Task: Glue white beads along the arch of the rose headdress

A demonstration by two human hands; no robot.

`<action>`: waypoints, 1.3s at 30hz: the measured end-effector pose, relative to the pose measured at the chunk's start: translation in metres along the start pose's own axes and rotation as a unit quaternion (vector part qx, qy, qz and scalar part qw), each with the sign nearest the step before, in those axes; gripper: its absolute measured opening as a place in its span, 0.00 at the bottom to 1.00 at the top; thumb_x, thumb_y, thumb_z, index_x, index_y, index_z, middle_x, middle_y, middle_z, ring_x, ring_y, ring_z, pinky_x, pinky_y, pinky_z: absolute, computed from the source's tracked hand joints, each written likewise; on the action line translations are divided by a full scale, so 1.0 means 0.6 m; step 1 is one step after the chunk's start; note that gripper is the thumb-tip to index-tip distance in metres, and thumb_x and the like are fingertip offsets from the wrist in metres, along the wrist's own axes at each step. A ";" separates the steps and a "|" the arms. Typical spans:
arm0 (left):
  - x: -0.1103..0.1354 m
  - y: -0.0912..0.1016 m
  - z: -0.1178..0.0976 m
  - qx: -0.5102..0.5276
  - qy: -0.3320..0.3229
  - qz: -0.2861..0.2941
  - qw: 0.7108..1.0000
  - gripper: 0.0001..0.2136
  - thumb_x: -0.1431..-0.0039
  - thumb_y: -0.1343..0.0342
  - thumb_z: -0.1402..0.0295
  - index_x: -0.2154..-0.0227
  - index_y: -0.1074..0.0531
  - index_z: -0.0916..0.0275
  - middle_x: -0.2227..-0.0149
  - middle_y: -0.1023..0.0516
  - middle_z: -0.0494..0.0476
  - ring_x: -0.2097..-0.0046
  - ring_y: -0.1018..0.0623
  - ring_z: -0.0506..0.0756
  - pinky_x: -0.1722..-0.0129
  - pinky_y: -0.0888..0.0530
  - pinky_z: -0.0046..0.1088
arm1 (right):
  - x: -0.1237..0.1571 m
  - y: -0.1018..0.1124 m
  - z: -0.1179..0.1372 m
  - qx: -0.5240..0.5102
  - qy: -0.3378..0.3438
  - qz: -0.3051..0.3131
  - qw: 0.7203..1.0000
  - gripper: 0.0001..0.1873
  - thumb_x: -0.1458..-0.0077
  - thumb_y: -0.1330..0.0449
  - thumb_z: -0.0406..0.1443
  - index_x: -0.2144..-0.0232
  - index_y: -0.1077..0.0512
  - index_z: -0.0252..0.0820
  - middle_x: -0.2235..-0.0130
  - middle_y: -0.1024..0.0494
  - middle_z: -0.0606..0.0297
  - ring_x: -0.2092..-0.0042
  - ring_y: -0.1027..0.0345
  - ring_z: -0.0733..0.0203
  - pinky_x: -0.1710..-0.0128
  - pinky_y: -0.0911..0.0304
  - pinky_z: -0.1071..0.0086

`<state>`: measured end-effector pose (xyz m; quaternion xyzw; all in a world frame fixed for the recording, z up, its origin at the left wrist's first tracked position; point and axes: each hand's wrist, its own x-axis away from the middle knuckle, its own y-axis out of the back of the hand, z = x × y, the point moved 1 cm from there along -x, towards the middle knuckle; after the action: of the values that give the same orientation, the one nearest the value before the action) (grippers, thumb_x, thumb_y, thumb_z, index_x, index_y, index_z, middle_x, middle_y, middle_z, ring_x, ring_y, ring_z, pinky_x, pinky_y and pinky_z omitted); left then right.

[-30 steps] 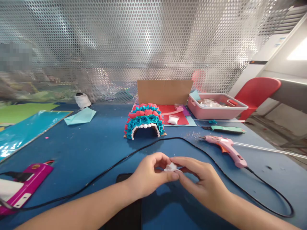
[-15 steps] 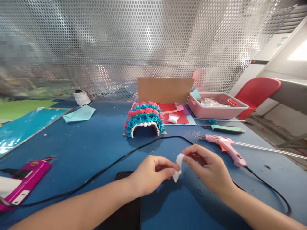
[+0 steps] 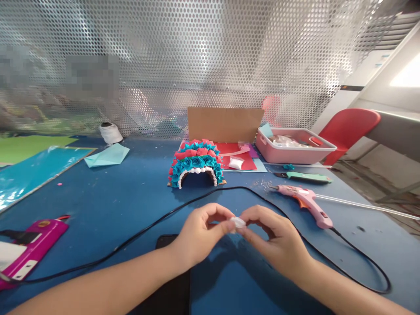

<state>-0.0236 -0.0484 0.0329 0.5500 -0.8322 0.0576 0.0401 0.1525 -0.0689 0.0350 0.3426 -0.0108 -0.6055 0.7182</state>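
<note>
A small, soft white piece (image 3: 238, 222), like a bit of tissue or thin plastic, is pinched between both hands above the blue table. My left hand (image 3: 205, 236) grips its left end with thumb and index finger. At its right end, the thumb and fingertips of my right hand (image 3: 275, 238) press it too. Beyond the hands stands a small arch (image 3: 197, 162), covered in red and blue ruffled paper flowers, with white beads along its front edge. A pink glue gun (image 3: 308, 203) lies to the right of my right hand.
A black cable (image 3: 164, 217) curves across the table. A dark phone-like slab (image 3: 173, 280) lies under my left forearm. Further back are a pink basket (image 3: 295, 153), a green cutter (image 3: 308, 177), a cardboard panel (image 3: 225, 124) and a small white packet (image 3: 236, 162). A magenta power strip (image 3: 42, 245) is at left.
My hands have drawn closer together. The white piece, which hung lengthwise between them, is now bunched up at the fingertips of both hands.
</note>
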 end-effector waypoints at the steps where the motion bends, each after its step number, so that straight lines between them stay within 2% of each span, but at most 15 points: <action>1: 0.000 0.002 -0.003 -0.019 -0.012 -0.021 1.000 0.08 0.49 0.40 0.64 0.70 0.28 0.64 0.70 0.24 0.52 0.67 0.26 0.49 0.63 0.30 0.27 | -0.003 0.003 0.002 0.003 -0.018 -0.004 1.000 0.04 0.47 0.40 0.36 0.70 0.26 0.42 0.71 0.23 0.65 0.69 0.29 0.65 0.67 0.32 0.73; 4: 0.002 0.006 -0.013 -0.035 -0.035 -0.059 0.997 0.06 0.46 0.43 0.65 0.70 0.28 0.62 0.73 0.25 0.50 0.70 0.27 0.48 0.67 0.32 0.24 | -0.013 0.012 0.001 -0.019 -0.085 0.005 0.996 0.07 0.48 0.40 0.39 0.71 0.25 0.42 0.71 0.22 0.65 0.70 0.28 0.63 0.68 0.32 0.72; 7: 0.006 -0.001 -0.019 -0.019 -0.010 0.022 1.000 0.06 0.48 0.41 0.65 0.71 0.27 0.63 0.71 0.23 0.51 0.68 0.26 0.48 0.65 0.32 0.24 | -0.017 0.016 -0.010 -0.047 -0.135 -0.029 0.989 0.09 0.50 0.39 0.40 0.71 0.24 0.41 0.70 0.20 0.62 0.69 0.26 0.60 0.67 0.30 0.70; 10: 0.007 -0.008 -0.014 -0.032 0.069 0.081 0.994 0.09 0.49 0.41 0.63 0.69 0.24 0.65 0.68 0.21 0.55 0.66 0.25 0.51 0.61 0.31 0.28 | -0.013 0.017 -0.016 -0.028 -0.117 -0.095 0.988 0.07 0.51 0.39 0.39 0.71 0.24 0.42 0.71 0.20 0.63 0.69 0.26 0.60 0.67 0.30 0.69; 13: 0.004 -0.005 -0.005 -0.040 0.088 0.019 0.995 0.16 0.44 0.46 0.58 0.61 0.23 0.63 0.60 0.21 0.58 0.60 0.26 0.54 0.57 0.32 0.31 | -0.008 0.017 -0.010 -0.007 -0.051 -0.117 0.992 0.06 0.49 0.40 0.38 0.72 0.24 0.43 0.73 0.22 0.65 0.70 0.28 0.62 0.69 0.32 0.71; 15: 0.000 0.000 0.001 -0.010 0.074 -0.016 0.997 0.17 0.42 0.48 0.56 0.57 0.24 0.60 0.53 0.23 0.58 0.54 0.27 0.55 0.54 0.33 0.32 | -0.008 0.015 -0.003 0.012 -0.015 -0.097 0.995 0.05 0.49 0.39 0.37 0.73 0.24 0.44 0.72 0.23 0.65 0.70 0.29 0.63 0.69 0.32 0.71; 17: -0.002 0.003 0.004 0.044 0.059 -0.025 0.997 0.17 0.43 0.48 0.55 0.57 0.24 0.59 0.51 0.25 0.57 0.50 0.29 0.56 0.50 0.35 0.33 | -0.009 0.012 0.000 0.044 -0.008 -0.079 0.996 0.04 0.49 0.39 0.36 0.74 0.25 0.44 0.71 0.25 0.64 0.70 0.31 0.64 0.69 0.32 0.71; 20: -0.002 0.001 0.002 0.079 0.043 0.016 0.996 0.17 0.45 0.45 0.55 0.62 0.25 0.63 0.57 0.23 0.59 0.52 0.28 0.55 0.48 0.36 0.33 | -0.009 0.004 -0.004 0.045 -0.036 -0.076 0.995 0.04 0.48 0.41 0.35 0.72 0.27 0.43 0.69 0.26 0.64 0.69 0.31 0.65 0.69 0.31 0.71; 22: 0.000 -0.003 -0.001 0.070 0.049 0.047 0.995 0.17 0.51 0.38 0.57 0.62 0.28 0.63 0.59 0.23 0.57 0.56 0.26 0.54 0.52 0.33 0.33 | -0.006 -0.001 -0.011 0.008 -0.041 -0.070 0.997 0.07 0.47 0.42 0.35 0.64 0.29 0.43 0.63 0.25 0.62 0.63 0.28 0.62 0.65 0.29 0.70; 25: 0.005 -0.006 -0.003 0.021 0.033 0.074 0.996 0.20 0.63 0.31 0.63 0.67 0.31 0.63 0.64 0.25 0.53 0.59 0.25 0.54 0.56 0.31 0.33 | 0.001 -0.009 -0.016 -0.003 -0.016 0.011 1.000 0.19 0.46 0.44 0.34 0.50 0.33 0.44 0.53 0.25 0.57 0.56 0.27 0.60 0.58 0.28 0.66; 27: 0.006 -0.006 -0.001 -0.014 0.022 0.075 0.997 0.18 0.63 0.31 0.66 0.71 0.32 0.63 0.67 0.26 0.52 0.61 0.26 0.54 0.57 0.30 0.32 | 0.005 -0.011 -0.014 0.026 0.012 0.057 0.998 0.17 0.45 0.45 0.32 0.52 0.32 0.44 0.55 0.23 0.58 0.58 0.26 0.60 0.58 0.29 0.66; 30: 0.004 -0.004 0.003 -0.033 0.027 0.052 0.998 0.11 0.56 0.35 0.65 0.71 0.31 0.63 0.69 0.25 0.52 0.64 0.25 0.53 0.60 0.29 0.31 | 0.005 -0.008 -0.003 0.057 0.029 0.042 0.997 0.10 0.44 0.45 0.32 0.60 0.28 0.44 0.61 0.21 0.60 0.63 0.26 0.62 0.61 0.29 0.69; 33: -0.003 0.003 0.000 -0.061 0.010 0.003 0.998 0.09 0.51 0.39 0.63 0.71 0.28 0.63 0.69 0.23 0.54 0.65 0.25 0.53 0.61 0.29 0.30 | 0.000 -0.002 0.005 0.060 0.007 0.033 0.998 0.08 0.44 0.44 0.34 0.62 0.26 0.44 0.65 0.21 0.62 0.66 0.27 0.63 0.64 0.30 0.70; 37: -0.008 0.013 -0.009 -0.046 -0.010 -0.097 0.994 0.10 0.52 0.38 0.62 0.71 0.27 0.63 0.70 0.23 0.53 0.67 0.26 0.50 0.64 0.31 0.26 | -0.012 0.010 -0.003 0.027 -0.097 0.029 0.995 0.08 0.45 0.42 0.38 0.65 0.24 0.44 0.69 0.20 0.64 0.69 0.27 0.63 0.68 0.31 0.71; 39: -0.004 0.012 -0.015 -0.036 -0.002 -0.102 0.994 0.11 0.54 0.37 0.60 0.72 0.26 0.62 0.74 0.24 0.50 0.72 0.29 0.48 0.70 0.32 0.24 | -0.018 0.017 -0.014 -0.020 -0.160 0.000 0.987 0.10 0.47 0.41 0.41 0.66 0.24 0.42 0.71 0.20 0.63 0.70 0.26 0.62 0.69 0.30 0.70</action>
<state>-0.0291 -0.0423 0.0411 0.6302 -0.7735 0.0220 0.0640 0.1617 -0.0551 0.0383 0.2270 -0.1132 -0.6526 0.7140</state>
